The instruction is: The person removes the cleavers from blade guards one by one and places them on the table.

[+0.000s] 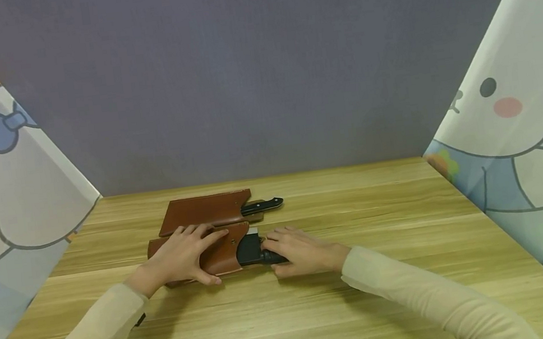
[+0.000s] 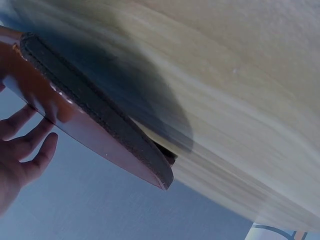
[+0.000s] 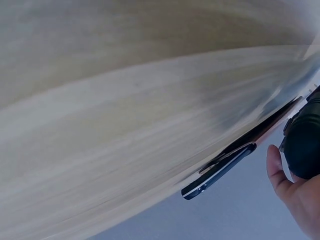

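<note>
In the head view my left hand (image 1: 185, 254) rests spread on a brown leather sheath (image 1: 225, 251), its thumb by the near edge. The left wrist view shows fingers (image 2: 31, 135) touching the glossy face of this sheath (image 2: 80, 115), beside its thick dark edge. A knife with a broad black blade (image 1: 248, 248) pokes out of the sheath's right end; the rest of the blade is hidden inside. My right hand (image 1: 304, 251) holds its thick black handle (image 1: 274, 257). In the right wrist view, a finger lies beside the dark rounded handle end (image 3: 303, 145).
Just behind lies a second brown sheath (image 1: 205, 210) holding a knife, whose riveted black handle (image 1: 263, 205) points right. Both sheaths are on a wood-grain table (image 1: 383, 206). A grey wall (image 1: 260, 75) stands behind, with cartoon-printed panels (image 1: 513, 106) at the sides.
</note>
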Demonstrator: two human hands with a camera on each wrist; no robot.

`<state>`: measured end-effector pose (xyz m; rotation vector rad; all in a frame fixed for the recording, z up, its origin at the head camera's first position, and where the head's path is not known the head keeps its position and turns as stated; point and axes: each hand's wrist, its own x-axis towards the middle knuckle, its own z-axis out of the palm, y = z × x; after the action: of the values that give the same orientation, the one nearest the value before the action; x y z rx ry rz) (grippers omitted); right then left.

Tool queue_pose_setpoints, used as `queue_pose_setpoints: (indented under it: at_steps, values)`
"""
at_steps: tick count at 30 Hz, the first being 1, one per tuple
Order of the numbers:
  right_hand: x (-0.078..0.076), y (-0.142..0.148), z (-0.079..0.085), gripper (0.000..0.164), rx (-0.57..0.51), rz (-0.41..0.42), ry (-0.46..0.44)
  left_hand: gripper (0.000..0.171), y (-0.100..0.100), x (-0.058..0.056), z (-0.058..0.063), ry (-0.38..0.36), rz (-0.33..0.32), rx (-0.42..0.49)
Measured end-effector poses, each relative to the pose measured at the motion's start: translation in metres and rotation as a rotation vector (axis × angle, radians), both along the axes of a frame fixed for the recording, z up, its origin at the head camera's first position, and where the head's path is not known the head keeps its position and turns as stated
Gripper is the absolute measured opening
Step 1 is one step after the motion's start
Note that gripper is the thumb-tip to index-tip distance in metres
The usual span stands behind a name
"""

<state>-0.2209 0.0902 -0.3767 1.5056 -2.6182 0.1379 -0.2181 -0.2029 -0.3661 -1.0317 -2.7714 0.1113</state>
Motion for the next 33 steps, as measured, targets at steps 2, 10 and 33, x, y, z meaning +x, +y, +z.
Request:
queue_pose_setpoints:
  at_steps: [2, 10, 33]
  values:
    - [-0.0001, 0.0003, 0.0002, 0.039, -0.013, 0.006, -0.002, 0.101, 0.0004, 0.0008, 0.0019, 0.008, -0.001, -0.001]
    - [-0.0013, 0.0014, 0.0015, 0.040, -0.037, 0.029, -0.009, 0.100, 0.0024, 0.0022, 0.0079, 0.030, -0.015, 0.002]
    - [0.0006, 0.0090, -0.0006, 0.040, -0.110, 0.064, -0.014, 0.100, 0.0083, 0.0051, 0.0106, 0.043, -0.002, -0.022]
